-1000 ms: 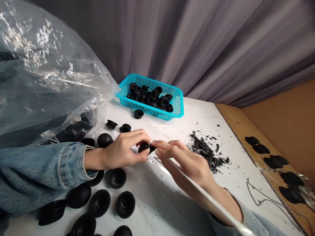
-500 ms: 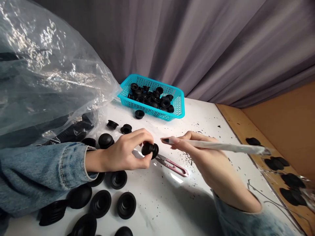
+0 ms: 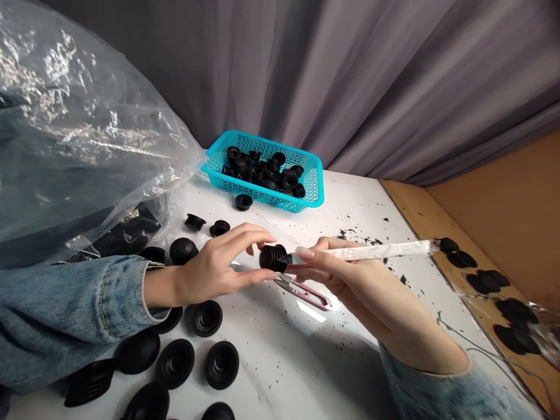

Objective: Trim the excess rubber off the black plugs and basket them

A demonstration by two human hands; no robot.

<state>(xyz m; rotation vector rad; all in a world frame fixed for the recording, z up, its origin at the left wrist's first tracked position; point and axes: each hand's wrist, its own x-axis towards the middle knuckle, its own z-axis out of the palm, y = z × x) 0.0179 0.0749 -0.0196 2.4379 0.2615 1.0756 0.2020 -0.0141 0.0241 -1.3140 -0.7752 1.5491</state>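
My left hand (image 3: 210, 268) grips a black ribbed rubber plug (image 3: 270, 258) between thumb and fingertips, its ridged side turned to the right. In my right hand (image 3: 376, 291) is a craft knife (image 3: 380, 251) with a white wrapped handle, held like a pen. Its dark pointed blade meets the ridged edge of the plug; whether it cuts in is too small to tell. Beneath the two hands a pair of pink thread snips (image 3: 308, 294) lies on the white table (image 3: 280, 361).
A turquoise basket (image 3: 318, 175) holding several black plugs stands at the back. Loose black caps (image 3: 221, 364) lie at the lower left. A clear plastic bag (image 3: 109, 134) bulges at left. Black scraps dot the table; more black pieces (image 3: 487, 281) lie on the wooden ledge at right.
My right hand has brought the knife left, so its blade now reaches the plug. My left hand has turned the plug, with its ridges now facing the blade.
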